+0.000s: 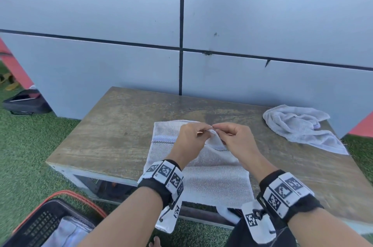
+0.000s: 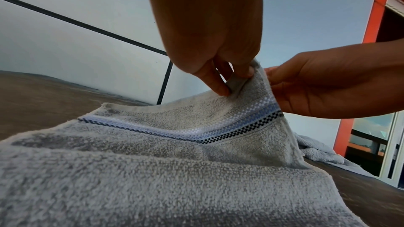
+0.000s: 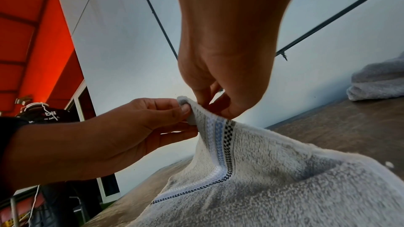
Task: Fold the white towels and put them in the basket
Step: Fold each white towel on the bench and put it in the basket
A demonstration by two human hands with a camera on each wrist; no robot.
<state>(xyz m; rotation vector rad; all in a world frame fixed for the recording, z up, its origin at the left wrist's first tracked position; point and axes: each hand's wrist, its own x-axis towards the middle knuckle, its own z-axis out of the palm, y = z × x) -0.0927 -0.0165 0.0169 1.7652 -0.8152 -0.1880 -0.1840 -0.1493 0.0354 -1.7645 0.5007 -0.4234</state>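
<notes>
A white towel [image 1: 214,178] with a blue and checked stripe lies spread on the wooden table [image 1: 113,129], its near end hanging over the front edge. My left hand [image 1: 202,130] and right hand [image 1: 219,128] meet at the towel's far edge and pinch it side by side, lifting it into a peak. In the left wrist view my left hand [image 2: 227,78] pinches the raised towel [image 2: 153,170] by its hem. The right wrist view shows my right hand [image 3: 210,106] pinching the same hem. A second white towel [image 1: 300,127] lies crumpled at the table's back right.
A black basket with a red rim [image 1: 80,196] stands on the green turf at lower left, with a pale towel [image 1: 68,232] inside. A grey panelled wall [image 1: 121,64] rises just behind the table. A dark bag [image 1: 26,103] sits on the turf at far left.
</notes>
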